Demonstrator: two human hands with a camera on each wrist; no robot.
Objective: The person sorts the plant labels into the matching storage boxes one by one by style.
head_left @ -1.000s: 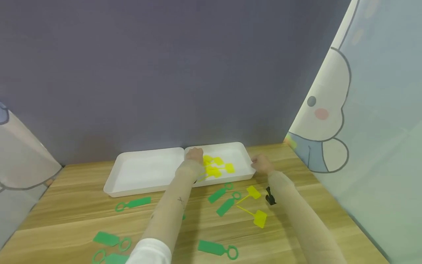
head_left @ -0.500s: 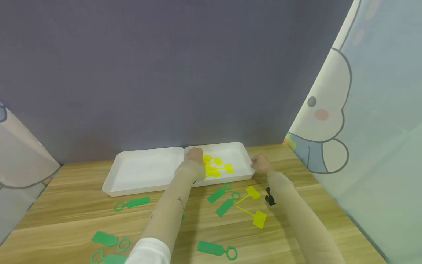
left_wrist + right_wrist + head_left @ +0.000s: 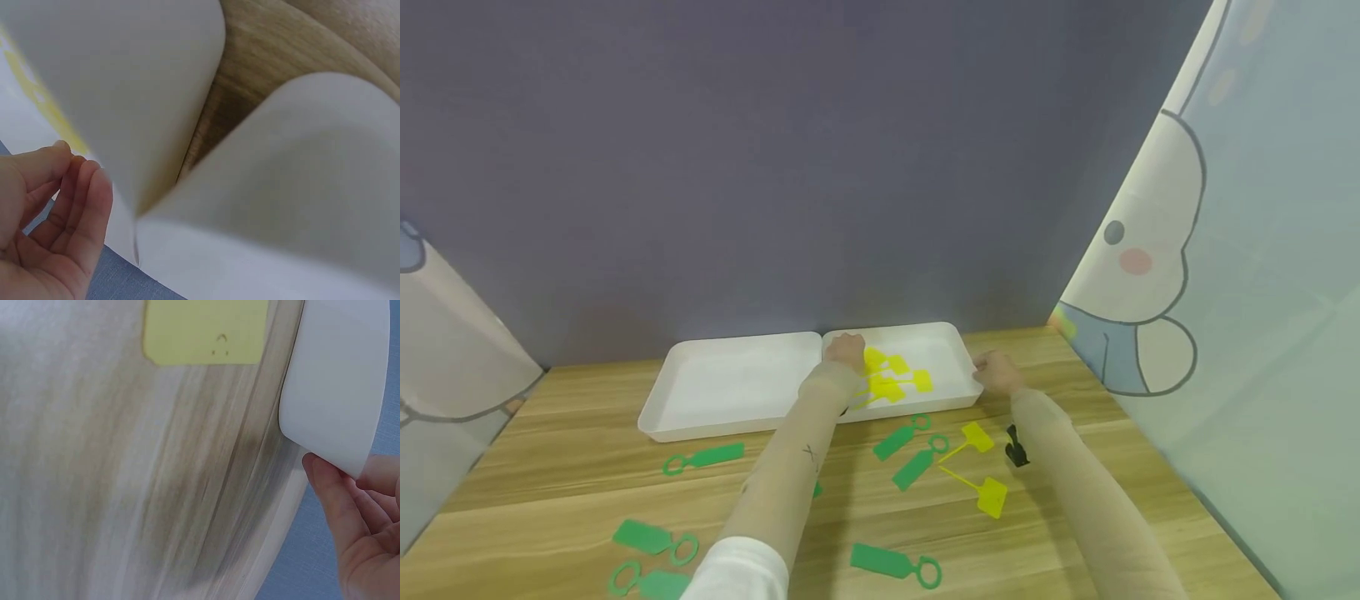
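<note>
Both hands are at the right-hand white tray, which holds several yellow tags. The left hand is at its left end, beside the other tray; in the left wrist view the thumb and fingers of this hand pinch the tray's rim. At the opposite end, the right hand grips the right edge. Seen from the right wrist, the thumb and fingertips of that hand pinch a corner of the white tray. From the head, the left forearm hides part of the table.
A second white tray stands directly left, with nothing in it. Several green ring tags lie on the wooden table. Two yellow tags and a small black object lie near the right forearm. A dark wall rises behind.
</note>
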